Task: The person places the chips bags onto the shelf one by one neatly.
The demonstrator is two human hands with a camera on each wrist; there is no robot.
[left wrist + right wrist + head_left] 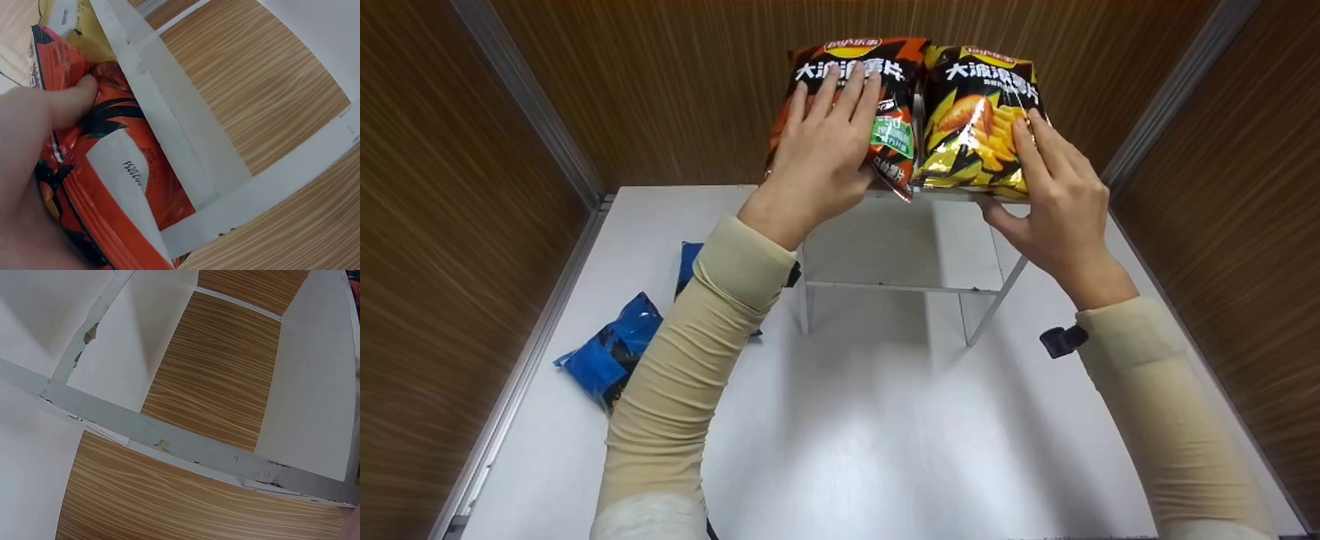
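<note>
A red-orange and black chip bag (896, 112) stands at the far end on a white frame stand (900, 287). My left hand (829, 150) grips it, four fingers spread across its front and the thumb pressed into its underside in the left wrist view. Right beside it stands a yellow and black chip bag (971, 135). My right hand (1061, 191) touches that bag's right side with extended fingers, its thumb below by the stand's front edge. In the right wrist view only a bit of this hand shows at the lower right corner.
Two blue bags (615, 345) lie on the white floor panel (840, 465) at left, one partly hidden behind my left forearm. Wood-grain walls (457, 150) with metal corner rails (536, 97) close in the left, right and back.
</note>
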